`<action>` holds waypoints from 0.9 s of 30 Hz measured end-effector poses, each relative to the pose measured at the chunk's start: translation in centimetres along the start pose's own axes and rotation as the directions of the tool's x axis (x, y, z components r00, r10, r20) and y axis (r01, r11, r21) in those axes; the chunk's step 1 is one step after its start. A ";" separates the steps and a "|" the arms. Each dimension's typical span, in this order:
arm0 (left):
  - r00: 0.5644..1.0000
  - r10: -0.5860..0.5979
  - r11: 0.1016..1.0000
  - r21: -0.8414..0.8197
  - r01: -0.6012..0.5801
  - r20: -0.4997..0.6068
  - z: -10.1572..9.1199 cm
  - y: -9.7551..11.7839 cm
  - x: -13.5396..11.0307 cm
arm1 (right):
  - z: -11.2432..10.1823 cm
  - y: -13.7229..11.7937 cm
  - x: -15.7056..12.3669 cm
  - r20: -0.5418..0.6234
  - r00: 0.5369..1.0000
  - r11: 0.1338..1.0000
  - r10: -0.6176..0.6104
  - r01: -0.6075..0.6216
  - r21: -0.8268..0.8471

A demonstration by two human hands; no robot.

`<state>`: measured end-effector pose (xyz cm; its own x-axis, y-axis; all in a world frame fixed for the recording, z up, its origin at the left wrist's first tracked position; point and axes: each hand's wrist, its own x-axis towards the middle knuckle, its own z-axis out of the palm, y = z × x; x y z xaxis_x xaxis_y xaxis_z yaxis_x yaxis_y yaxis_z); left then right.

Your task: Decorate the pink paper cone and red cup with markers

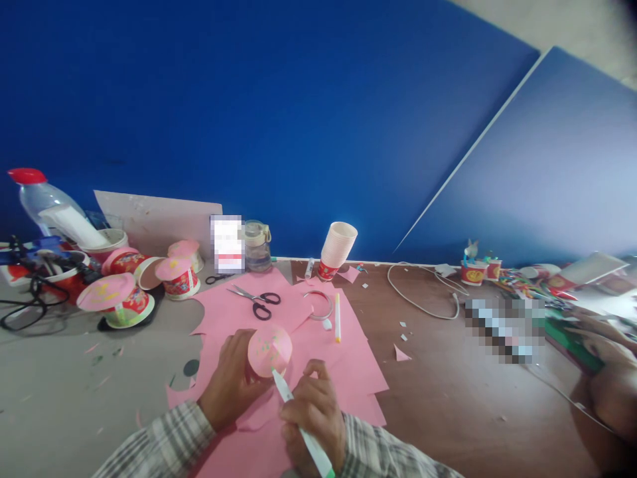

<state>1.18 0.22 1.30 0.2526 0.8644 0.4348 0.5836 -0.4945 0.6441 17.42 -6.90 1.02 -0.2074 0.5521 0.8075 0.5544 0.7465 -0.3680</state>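
My left hand (229,382) is closed round a small pink paper cone (269,348) dotted with marks and holds it over the pink paper sheets (343,368). My right hand (313,415) grips a white marker pen (303,425) with a green end, its tip touching the lower edge of the cone. Both hands rest near the table's front edge, close together. Black-handled scissors (256,300) lie on the pink paper just behind the cone.
Several red paper cups with pink cone lids (117,299) stand at the left by a red-capped bottle (47,206). A stack of paper cups (336,251), a tape ring (318,304), a yellow pen (337,317) and a white cable (423,292) lie behind. Another person's hand (614,392) is at the right.
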 end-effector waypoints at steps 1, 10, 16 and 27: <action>1.000 0.001 1.000 -0.001 -0.001 0.001 0.0 0.0 0.0 | 0.0 0.0 0.0 0.006 1.000 1.000 -0.004 0.004 0.003; 1.000 0.000 1.000 0.000 0.000 0.022 0.0 -0.1 0.1 | 0.2 -0.1 0.4 0.055 0.998 0.999 -0.032 0.032 -0.009; 1.000 0.004 1.000 0.006 -0.004 0.005 0.0 -0.1 0.0 | -0.1 -0.1 0.2 0.003 1.000 1.000 -0.004 0.004 -0.007; 1.000 -0.008 1.000 -0.014 0.008 0.030 0.1 -0.3 -0.1 | 0.2 0.1 -0.1 0.026 1.000 1.000 -0.010 0.010 -0.004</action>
<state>1.08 0.32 1.02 0.2711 0.8705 0.4108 0.5751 -0.4887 0.6561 17.35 -6.83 0.84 -0.2332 0.5543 0.7990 0.5554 0.7504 -0.3584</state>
